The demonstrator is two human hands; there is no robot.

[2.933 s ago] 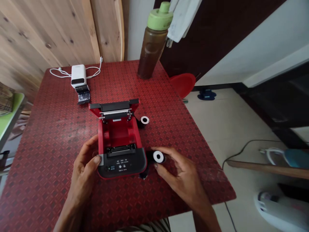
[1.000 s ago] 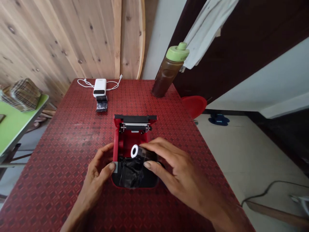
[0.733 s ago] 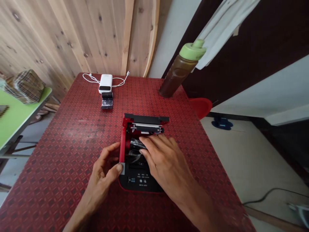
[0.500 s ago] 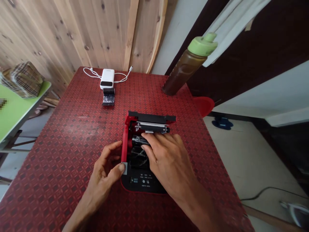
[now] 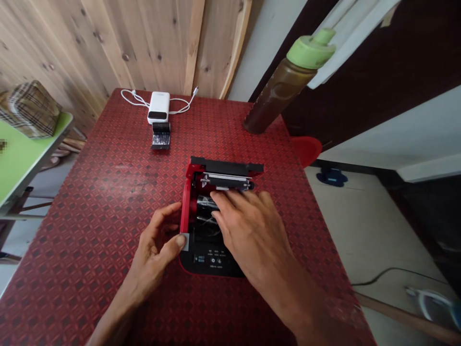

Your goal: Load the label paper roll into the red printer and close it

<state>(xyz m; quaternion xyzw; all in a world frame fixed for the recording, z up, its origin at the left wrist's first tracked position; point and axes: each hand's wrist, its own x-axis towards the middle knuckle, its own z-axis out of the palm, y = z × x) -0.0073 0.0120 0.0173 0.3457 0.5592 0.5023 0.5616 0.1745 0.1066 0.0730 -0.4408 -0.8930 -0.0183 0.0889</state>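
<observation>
A red-and-black printer (image 5: 216,269) lies on the table with its lid (image 5: 230,167) raised. Inside its bay sits a black shiny roll of film (image 5: 205,202), and a loose length of the same film shows below it. My left hand (image 5: 158,250) grips the printer's left edge, thumb on the grey patch at the corner and fingertips against the red side wall. My right hand (image 5: 252,230) reaches over the bay from the right, thumb and index finger closed at the roll. Its palm hides the right end of the roll and other fingertips.
A second black roll (image 5: 161,134) with film unrolled lies beside a white power bank (image 5: 159,106) and cable at the back left. A green-capped bottle (image 5: 281,93) stands at the back right. A red stool (image 5: 307,150) is beyond the table's right edge.
My right-hand fingers have shifted slightly at the roll, and the film under it lies differently. The view has tilted down a little. My left hand keeps its place on the printer.
</observation>
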